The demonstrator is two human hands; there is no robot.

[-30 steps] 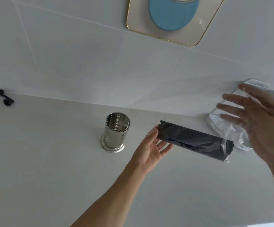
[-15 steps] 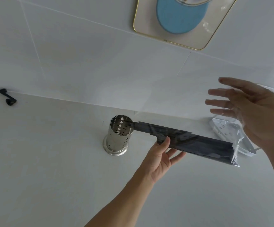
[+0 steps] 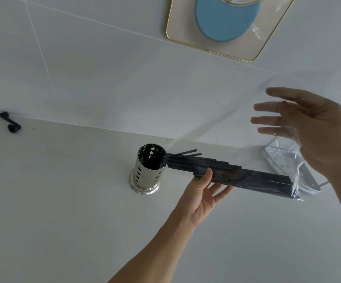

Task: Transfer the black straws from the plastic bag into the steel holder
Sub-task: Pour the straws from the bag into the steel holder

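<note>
Left hand (image 3: pixel 201 193) under the straws (image 3: pixel 237 174), palm up, thumb pressed on top of the bundle, fingers (image 3: pixel 220 189) cupped beneath: gripping the straws through the bag (image 3: pixel 296 186). Bundle lies nearly level, tilted slightly down toward the right. Its left end is at the rim of the holder (image 3: pixel 147 170); a few straw tips fan out just above the rim, and some dark ends show inside the holder mouth. How far in they reach, can't tell.

Bag is clear plastic. Its closed end wraps the right end of the straws; a loose transparent sheet rises from near the holder up toward the right hand (image 3: pixel 312 131). Right hand is raised, above and to the right of the bundle, fingers spread wide and open. Film crosses in front of the fingertips; whether any finger pinches it, can't tell.

Holder: perforated steel cylinder on a flared base, upright on the white table (image 3: pixel 63 211), close to the wall joint.

Other items: white power strip (image 3: pixel 284 164) on the table behind the bag's right end, partly hidden by bag and hand. Small black object (image 3: pixel 10 122) at the table/wall joint, far left. Gold-edged tray (image 3: pixel 188 33) with a blue disc (image 3: pixel 224 21) up on the tiled wall, top of view.
</note>
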